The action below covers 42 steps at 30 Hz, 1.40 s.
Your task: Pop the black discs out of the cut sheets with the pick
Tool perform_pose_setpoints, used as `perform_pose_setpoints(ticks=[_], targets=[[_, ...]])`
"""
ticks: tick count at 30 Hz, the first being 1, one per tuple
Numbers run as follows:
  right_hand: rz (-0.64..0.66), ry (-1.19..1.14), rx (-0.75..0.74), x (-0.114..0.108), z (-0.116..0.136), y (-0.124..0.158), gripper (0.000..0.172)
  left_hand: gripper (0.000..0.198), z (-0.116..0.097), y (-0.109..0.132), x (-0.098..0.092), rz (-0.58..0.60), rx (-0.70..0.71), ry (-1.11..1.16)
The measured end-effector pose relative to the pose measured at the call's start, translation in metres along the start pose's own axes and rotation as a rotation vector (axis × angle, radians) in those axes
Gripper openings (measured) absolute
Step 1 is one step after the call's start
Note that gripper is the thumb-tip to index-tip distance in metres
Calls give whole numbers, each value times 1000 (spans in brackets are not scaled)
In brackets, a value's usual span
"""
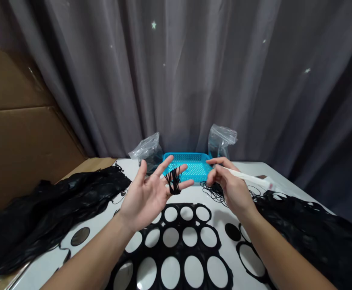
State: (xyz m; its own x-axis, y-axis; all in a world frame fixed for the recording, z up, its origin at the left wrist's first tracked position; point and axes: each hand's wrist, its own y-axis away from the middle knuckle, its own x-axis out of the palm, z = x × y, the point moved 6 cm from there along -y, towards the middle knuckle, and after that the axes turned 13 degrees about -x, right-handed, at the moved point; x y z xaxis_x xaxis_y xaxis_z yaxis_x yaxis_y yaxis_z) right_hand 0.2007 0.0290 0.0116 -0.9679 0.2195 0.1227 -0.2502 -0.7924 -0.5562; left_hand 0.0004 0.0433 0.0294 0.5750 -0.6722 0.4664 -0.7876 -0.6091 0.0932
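My left hand (144, 197) is palm up with its fingers spread. Black thin rings or cords (174, 181) are looped around its ring and little fingers. My right hand (235, 189) pinches a long, slim white tool (251, 177) between thumb and fingers; its far end at the right is blurred, and I cannot make out its kind. Below the hands lies a black sheet (176, 249) with rows of round cut-out holes. Near my right fingers is a loose heap of black thin rings (214, 192) on the white table (218, 213).
A blue perforated basket (191, 167) stands at the back between two clear zip bags, left (148, 151) and right (221, 141). Black sheet material is piled at left (73, 193) and right (309, 229). A cardboard box (25, 141) stands left; a grey curtain (188, 80) hangs behind.
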Motion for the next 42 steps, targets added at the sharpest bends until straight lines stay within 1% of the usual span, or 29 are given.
perform_pose_setpoints(ticks=[3,5,7,8,10,12,15,17,19,20,21,23,25,26,28,29,30,32,34,35,36,38,39,40,41,42], targets=[[47,74,-54,11,9,7,30,77,5,0,-1,17,5,-90],[85,152,-114,20,17,14,32,80,8,0,-3,-16,6,-189],[138,221,-163,30,23,21,30,85,11,-1,-5,-55,2,-287],[170,251,-189,35,25,25,30,87,12,-2,-4,-54,8,-316],[235,327,-259,45,29,31,34,88,16,-2,0,-9,31,-333],[277,455,-367,53,32,37,39,89,21,-2,3,29,53,-350],[273,645,-519,60,33,44,40,93,29,-2,4,19,63,-402],[265,684,-555,62,33,46,39,93,32,-3,5,31,84,-398],[246,660,-509,58,30,43,38,90,33,-4,5,44,117,-362],[233,628,-451,55,28,40,37,86,33,-4,3,22,129,-365],[216,579,-374,50,24,37,37,80,34,-5,1,-27,136,-403],[189,445,-210,42,13,30,39,74,36,-4,-3,-177,155,-610],[195,313,-95,39,3,24,40,82,37,-2,-4,-334,207,-912],[203,269,-67,38,-2,22,40,85,38,-1,-3,-392,250,-1043],[221,223,-47,36,-9,18,41,89,39,2,0,-459,324,-1192],[226,212,-39,35,-13,17,42,90,41,2,0,-458,322,-1209],[237,209,-28,33,-17,15,44,91,44,1,-1,-421,286,-1190],[290,228,8,29,-24,13,48,89,50,-1,-2,-274,156,-1030],[382,262,58,25,-30,12,52,83,54,0,-4,-119,48,-752],[425,277,74,23,-32,10,54,79,54,2,-7,-72,13,-608],[460,294,80,22,-33,7,55,73,55,6,-12,-56,-21,-480],[533,342,75,23,-34,-3,56,57,61,14,-28,-93,-111,-325],[581,376,70,26,-36,-11,56,49,67,19,-39,-134,-157,-308],[632,425,66,30,-40,-21,55,42,73,25,-51,-182,-183,-343],[688,504,62,34,-45,-32,53,36,78,32,-63,-236,-184,-437],[736,603,57,39,-53,-45,50,32,83,37,-75,-289,-158,-590]])
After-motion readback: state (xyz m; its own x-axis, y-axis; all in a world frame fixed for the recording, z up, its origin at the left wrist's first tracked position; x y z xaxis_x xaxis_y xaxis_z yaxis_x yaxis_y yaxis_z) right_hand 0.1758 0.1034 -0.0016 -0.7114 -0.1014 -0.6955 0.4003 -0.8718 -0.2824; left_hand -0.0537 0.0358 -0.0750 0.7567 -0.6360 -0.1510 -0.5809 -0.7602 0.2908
